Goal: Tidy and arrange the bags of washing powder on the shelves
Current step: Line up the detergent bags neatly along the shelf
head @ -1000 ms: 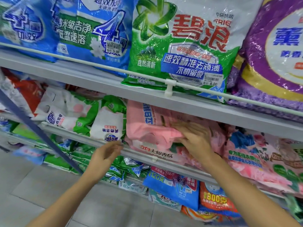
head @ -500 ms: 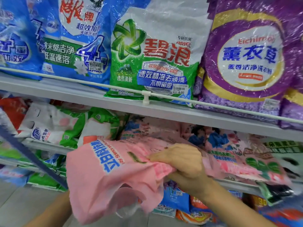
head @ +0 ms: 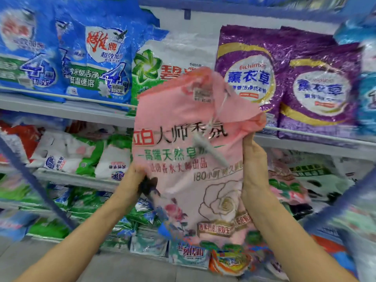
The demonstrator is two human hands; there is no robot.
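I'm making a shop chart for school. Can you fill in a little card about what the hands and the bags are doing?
held bag: pink bag, upright, in front of the shelves
left hand: left hand grips its left edge
right hand: right hand grips its right edge
behind it: green bag, partly hidden
upper shelf right: purple bags
upper shelf left: blue bags
picture: blurry at the edges

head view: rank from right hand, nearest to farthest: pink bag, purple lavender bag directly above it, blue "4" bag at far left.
1. pink bag: held in the right hand, at its right edge.
2. purple lavender bag: upper shelf, up and right of the hand.
3. blue "4" bag: upper shelf, far left.
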